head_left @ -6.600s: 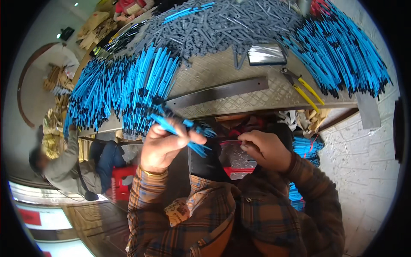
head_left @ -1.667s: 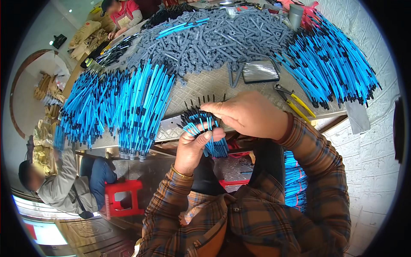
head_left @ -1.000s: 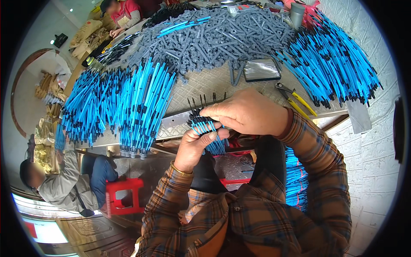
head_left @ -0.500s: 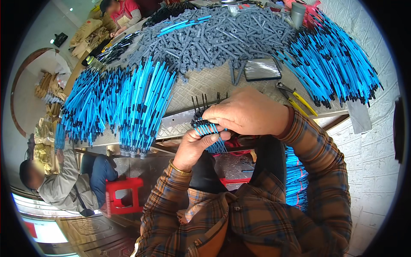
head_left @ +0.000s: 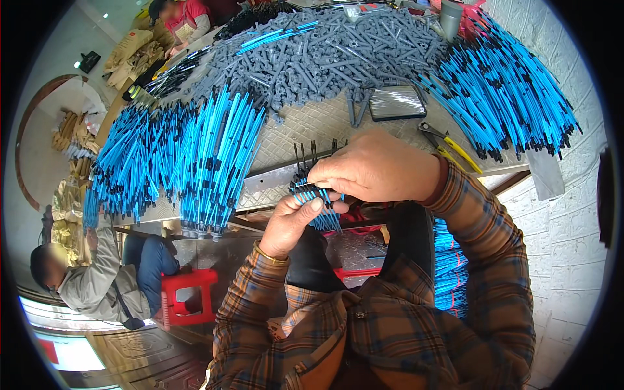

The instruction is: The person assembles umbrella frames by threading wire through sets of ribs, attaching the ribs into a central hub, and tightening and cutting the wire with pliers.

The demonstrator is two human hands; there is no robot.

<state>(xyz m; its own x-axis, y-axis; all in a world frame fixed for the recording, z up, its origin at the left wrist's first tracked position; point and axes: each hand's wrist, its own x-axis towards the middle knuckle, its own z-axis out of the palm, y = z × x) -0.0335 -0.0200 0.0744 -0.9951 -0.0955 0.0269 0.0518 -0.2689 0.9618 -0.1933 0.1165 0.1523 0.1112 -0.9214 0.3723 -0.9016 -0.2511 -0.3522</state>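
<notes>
My left hand (head_left: 286, 224) is closed round a small bunch of thin blue rods (head_left: 325, 220) with black fittings. Several narrow black tips (head_left: 303, 156) stick up from the far end of this bunch, while the blue lengths hang below my thumb. From the right, my right hand (head_left: 383, 168) reaches over with thumb and forefinger pinched against the black fittings. Its other fingers are curled, and the exact spot it grips is partly hidden. Both hands are together just off the table's near edge, above my lap.
Piles of blue rods lie at left (head_left: 218, 156) and right (head_left: 507, 97), with grey plastic parts (head_left: 325, 58) heaped behind. A tray of metal pins (head_left: 398, 104) and yellow-handled pliers (head_left: 458, 149) lie near my right hand. A co-worker (head_left: 97, 279) sits beside a red stool (head_left: 188, 296); another person (head_left: 188, 19) is at the far left.
My hands stay together on the bunch with only a slight shift. More black shows among the blue rods by my left thumb. The whole view has moved a little.
</notes>
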